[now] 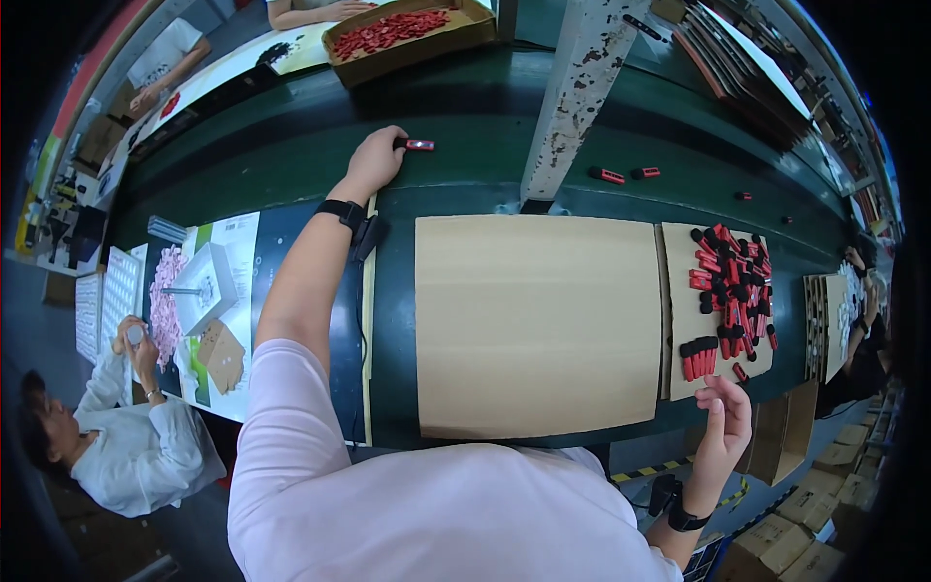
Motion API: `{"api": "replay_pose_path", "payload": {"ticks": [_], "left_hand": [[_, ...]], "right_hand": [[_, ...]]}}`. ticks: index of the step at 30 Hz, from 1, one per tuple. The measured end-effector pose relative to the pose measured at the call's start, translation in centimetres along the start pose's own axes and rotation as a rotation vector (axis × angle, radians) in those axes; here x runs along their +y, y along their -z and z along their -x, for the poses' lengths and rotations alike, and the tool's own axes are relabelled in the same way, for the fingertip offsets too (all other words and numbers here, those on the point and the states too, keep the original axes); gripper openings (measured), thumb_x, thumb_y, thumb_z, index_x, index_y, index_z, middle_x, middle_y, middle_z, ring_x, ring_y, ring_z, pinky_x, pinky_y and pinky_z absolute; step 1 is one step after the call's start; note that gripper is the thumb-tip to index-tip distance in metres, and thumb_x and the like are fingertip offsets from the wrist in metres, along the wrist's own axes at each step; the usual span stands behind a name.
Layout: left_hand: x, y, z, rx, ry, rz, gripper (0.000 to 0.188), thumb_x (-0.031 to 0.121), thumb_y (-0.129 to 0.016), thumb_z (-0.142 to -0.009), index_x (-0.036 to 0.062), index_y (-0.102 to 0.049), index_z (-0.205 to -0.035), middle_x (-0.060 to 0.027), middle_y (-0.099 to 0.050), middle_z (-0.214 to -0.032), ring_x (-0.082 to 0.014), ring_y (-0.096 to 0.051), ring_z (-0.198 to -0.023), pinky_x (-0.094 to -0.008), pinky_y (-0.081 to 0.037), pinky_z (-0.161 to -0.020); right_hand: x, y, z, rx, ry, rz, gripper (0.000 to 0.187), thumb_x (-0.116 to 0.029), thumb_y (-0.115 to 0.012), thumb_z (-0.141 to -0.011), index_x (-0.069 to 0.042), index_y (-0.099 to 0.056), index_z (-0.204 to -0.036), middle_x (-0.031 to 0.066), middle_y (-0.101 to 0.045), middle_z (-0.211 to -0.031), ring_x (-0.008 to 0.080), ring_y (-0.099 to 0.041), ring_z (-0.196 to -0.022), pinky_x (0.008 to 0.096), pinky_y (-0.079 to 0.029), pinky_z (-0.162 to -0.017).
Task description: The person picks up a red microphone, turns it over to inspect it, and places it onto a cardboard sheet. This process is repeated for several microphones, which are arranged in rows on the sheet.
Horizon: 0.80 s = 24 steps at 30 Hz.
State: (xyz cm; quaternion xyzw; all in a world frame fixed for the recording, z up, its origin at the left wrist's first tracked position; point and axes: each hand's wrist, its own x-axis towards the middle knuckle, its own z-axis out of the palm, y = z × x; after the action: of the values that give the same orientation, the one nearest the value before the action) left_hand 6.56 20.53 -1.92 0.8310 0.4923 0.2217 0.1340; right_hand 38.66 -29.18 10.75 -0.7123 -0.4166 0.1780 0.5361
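Covering part of red-black piece (419, 145), left hand (375, 160); grip unclear

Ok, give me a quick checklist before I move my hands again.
1. Left hand at a red piece: ok, fingers at its black end.
2. Left grip firm: cannot tell.
3. Right hand free: ok, nothing visible in it.
4. Red pile tidy: not ok, mostly jumbled; a short row is lined up.
5. All red pieces off the green table: not ok, some lie loose beyond the cardboard sheet.
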Motion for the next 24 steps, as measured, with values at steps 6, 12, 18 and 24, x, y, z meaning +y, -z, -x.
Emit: {"api": "replay_pose_path", "payload": {"ticks": [6,12,18,24], "left_hand": [[7.0,5.0,7.7,-0.029,0.026,0.394,0.023,0.009,-0.065,-0.085,0.0032,-0.064,-0.108,-0.0109,-0.066,-0.098,-0.0221,-0.063,-0.093,-0.0319,-0.05,-0.084],[15.9,9.6,21.0,-0.02,-0.101,0.815,0.024,0.006,-0.067,-0.084,-0.0006,-0.063,-0.107,-0.011,-0.066,-0.101,-0.0185,-0.062,-0.095,-0.0294,-0.048,-0.086],[20.8,11.1,27.2,-0.064,-0.212,0.868,0.029,0.002,-0.071,-0.079,-0.0014,-0.063,-0.106,-0.0139,-0.065,-0.1,-0.0254,-0.063,-0.094,-0.0334,-0.048,-0.086],[22.7,10.8,28.6,-0.022,-0.244,0.818,0.032,0.006,-0.076,-0.076,-0.0029,-0.062,-0.104,-0.0126,-0.064,-0.101,-0.0252,-0.06,-0.095,-0.0424,-0.043,-0.095]], "right_hand": [[-2.8,-3.0,-0.7,-0.257,0.015,-0.141,0.023,0.0,-0.05,-0.092,0.005,-0.056,-0.114,0.0129,-0.062,-0.106,0.0168,-0.062,-0.093,0.028,-0.048,-0.083],[-4.9,-8.8,-1.9,-0.676,0.129,-0.226,0.029,0.005,-0.056,-0.085,0.005,-0.056,-0.115,0.0131,-0.062,-0.106,0.0184,-0.062,-0.093,0.0301,-0.048,-0.086],[-5.7,-12.9,-0.9,-0.672,0.323,-0.293,0.032,0.007,-0.066,-0.079,0.004,-0.059,-0.11,0.0136,-0.064,-0.099,0.0199,-0.061,-0.087,0.0304,-0.048,-0.08],[-4.6,-12.7,0.2,-0.637,0.466,-0.334,0.031,0.007,-0.071,-0.077,0.004,-0.061,-0.106,0.0144,-0.064,-0.094,0.0219,-0.061,-0.083,0.0306,-0.048,-0.076]]}}
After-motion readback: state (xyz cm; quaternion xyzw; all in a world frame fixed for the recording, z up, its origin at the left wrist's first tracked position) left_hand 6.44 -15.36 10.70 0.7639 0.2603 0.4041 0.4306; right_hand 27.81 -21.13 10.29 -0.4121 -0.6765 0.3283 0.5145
